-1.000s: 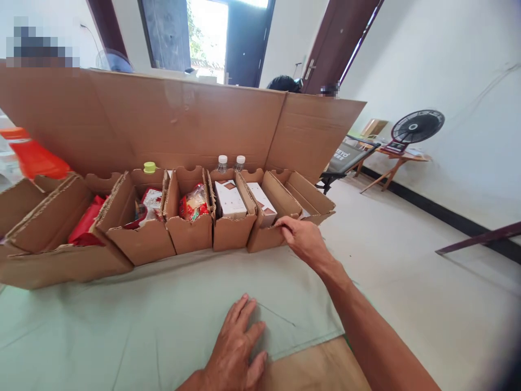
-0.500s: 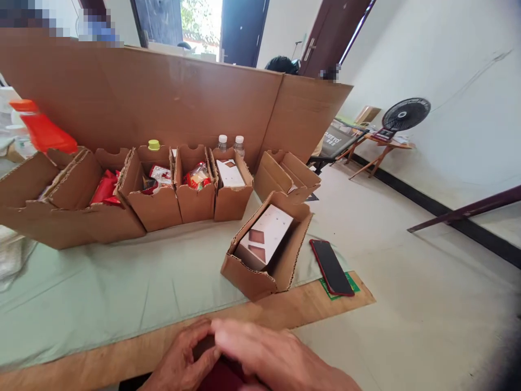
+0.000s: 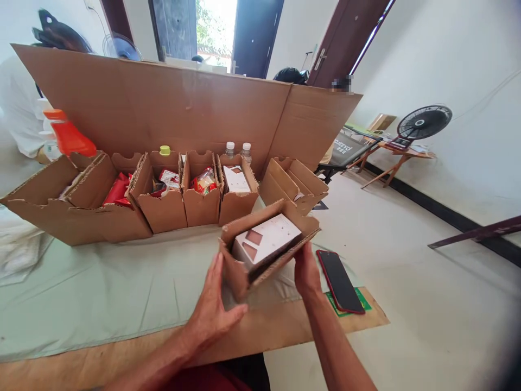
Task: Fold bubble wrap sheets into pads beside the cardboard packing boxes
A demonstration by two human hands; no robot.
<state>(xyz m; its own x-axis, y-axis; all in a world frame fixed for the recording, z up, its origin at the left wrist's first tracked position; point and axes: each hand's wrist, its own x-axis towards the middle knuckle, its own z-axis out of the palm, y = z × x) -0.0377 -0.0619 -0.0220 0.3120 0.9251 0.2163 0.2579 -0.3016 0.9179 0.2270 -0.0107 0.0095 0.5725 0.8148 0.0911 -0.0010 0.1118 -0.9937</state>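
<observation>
I hold a small open cardboard tray (image 3: pixel 240 271) just above the green cloth, tilted toward me. My left hand (image 3: pixel 211 309) grips its near left corner and my right hand (image 3: pixel 306 271) grips its right side. Inside it lies a white box with brown squares (image 3: pixel 266 243). Behind it stands a row of similar cardboard trays (image 3: pixel 163 212) holding red packets, snack bags and another white box. An empty tray (image 3: pixel 293 184) sits at the row's right end.
A tall cardboard sheet (image 3: pixel 183 114) stands behind the row. A phone in a red case (image 3: pixel 340 281) lies on the table's right edge. An orange bottle (image 3: pixel 67 138) and two clear bottles (image 3: pixel 238 152) stand behind the trays. A fan (image 3: pixel 423 124) stands far right. People are behind the sheet.
One second ago my right hand touched this tray in the row. Then it stood alone on the cloth with my hands together. Now both hands have lifted it.
</observation>
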